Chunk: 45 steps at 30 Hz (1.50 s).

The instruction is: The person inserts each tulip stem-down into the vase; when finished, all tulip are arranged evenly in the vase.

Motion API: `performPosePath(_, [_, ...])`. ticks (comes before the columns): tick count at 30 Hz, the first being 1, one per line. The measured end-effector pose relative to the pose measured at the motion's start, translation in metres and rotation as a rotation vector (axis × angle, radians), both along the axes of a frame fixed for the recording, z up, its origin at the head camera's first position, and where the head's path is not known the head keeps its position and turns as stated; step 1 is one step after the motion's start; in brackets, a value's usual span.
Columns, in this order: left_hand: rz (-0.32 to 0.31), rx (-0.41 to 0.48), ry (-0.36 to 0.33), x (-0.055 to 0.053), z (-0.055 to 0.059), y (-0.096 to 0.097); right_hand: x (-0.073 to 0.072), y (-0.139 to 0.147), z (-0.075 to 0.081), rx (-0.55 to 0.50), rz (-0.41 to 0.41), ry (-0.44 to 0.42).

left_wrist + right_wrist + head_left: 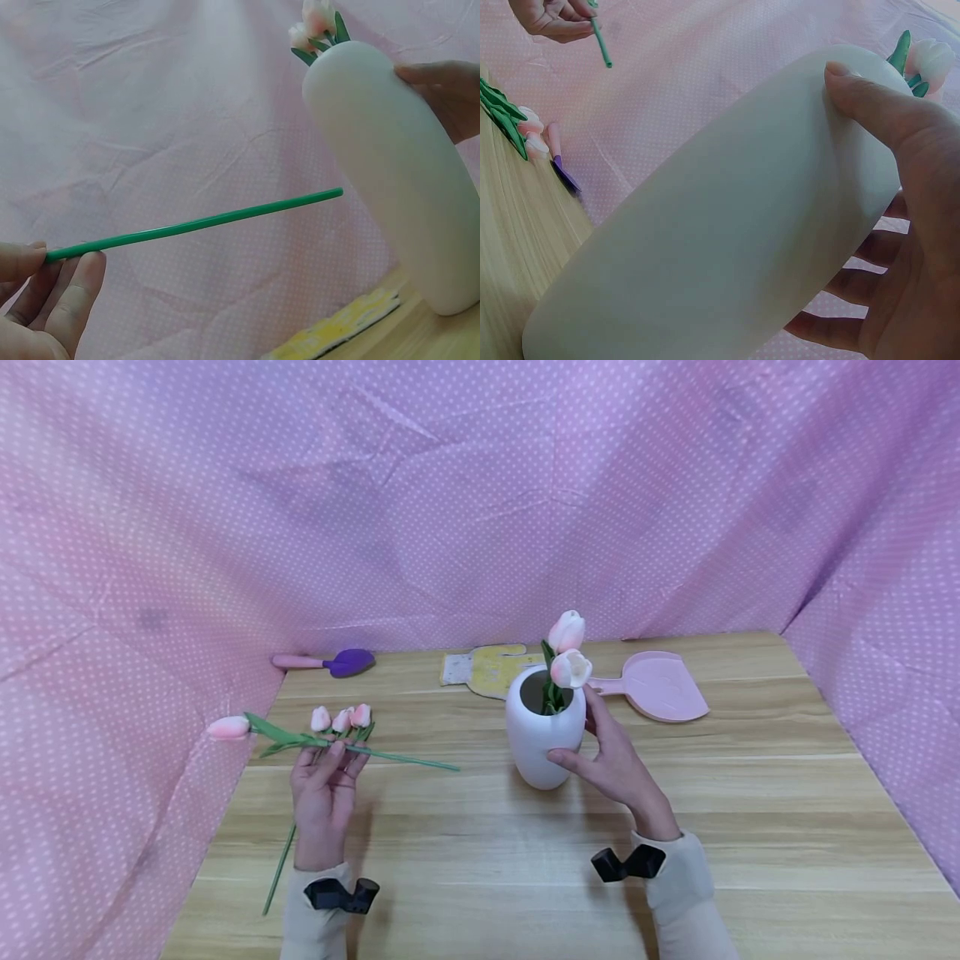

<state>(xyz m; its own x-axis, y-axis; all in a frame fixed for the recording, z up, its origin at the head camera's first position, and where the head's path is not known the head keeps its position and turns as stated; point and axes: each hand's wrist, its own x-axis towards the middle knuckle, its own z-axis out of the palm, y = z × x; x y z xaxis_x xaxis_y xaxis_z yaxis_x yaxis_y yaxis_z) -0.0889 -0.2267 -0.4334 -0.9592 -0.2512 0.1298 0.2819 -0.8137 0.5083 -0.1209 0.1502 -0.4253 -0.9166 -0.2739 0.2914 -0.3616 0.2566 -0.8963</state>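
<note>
My left hand [324, 802] pinches the green stem [202, 223] of a pink tulip [228, 727] between thumb and fingers. The stem lies nearly level, its bloom to the left and its bare end pointing toward the vase. A white vase [542, 747] stands upright on the table, holding two pale pink tulips [567, 647]. My right hand [618, 764] grips the vase from its right side, thumb on the front and fingers curled round the back. Beyond the left hand, several more tulips [342, 720] lie on the table, partly hidden by it.
On the wooden table [495, 877], a purple trowel [351, 662] with a pink handle lies at the back left. Behind the vase is a yellow and white glove [495, 670], and a pink dustpan-like scoop [663, 687] lies to its right. Pink dotted cloth [465, 510] hangs around.
</note>
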Motion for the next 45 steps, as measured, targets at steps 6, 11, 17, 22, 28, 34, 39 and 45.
performPosePath(6, [0.011,0.014,0.009,-0.003,0.009,0.003,0.001,0.0,0.0,0.003,-0.005,-0.008])
performPosePath(11, [0.038,0.033,-0.029,-0.005,0.019,0.008,0.001,0.0,0.001,0.002,-0.007,-0.01])
performPosePath(17, [0.019,0.064,0.015,-0.007,0.026,0.014,0.001,0.0,0.001,0.005,-0.006,-0.02])
performPosePath(22, [0.009,0.048,0.054,-0.009,0.031,0.02,0.001,0.0,0.001,-0.006,0.002,-0.017])
performPosePath(28, [0.012,0.023,0.112,-0.013,0.042,0.031,0.001,0.0,0.0,0.0,0.0,-0.011])
performPosePath(34, [0.033,0.005,0.134,-0.018,0.055,0.043,0.001,0.0,-0.001,0.001,-0.006,-0.013])
performPosePath(39, [0.026,0.025,0.154,-0.022,0.061,0.051,0.0,0.0,-0.002,0.012,-0.004,-0.008])
performPosePath(45, [0.033,0.027,0.171,-0.029,0.071,0.062,0.0,0.0,-0.002,0.017,-0.006,-0.018])
